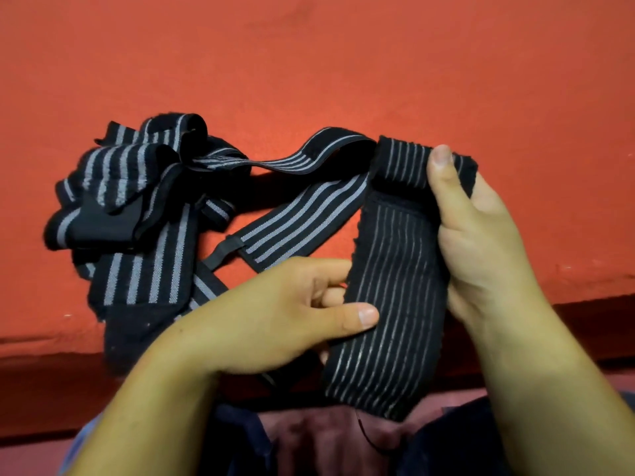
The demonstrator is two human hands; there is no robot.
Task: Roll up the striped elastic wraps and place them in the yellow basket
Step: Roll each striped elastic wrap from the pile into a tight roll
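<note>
two hands hold one thin-striped wrap [395, 286] up over the near edge of the red surface [309, 63]. the right hand [481, 242] grips the wrap's folded top end, thumb pressed on the front, fingers curled behind it. the left hand [275, 314] pinches the wrap's left edge about halfway down, thumb in front, fingers behind. the wrap's lower end hangs loose. left of the wrap, a tangled pile of wider-striped wraps [137, 201] lies on the red surface, one strap running toward the wrap's top end.
</note>
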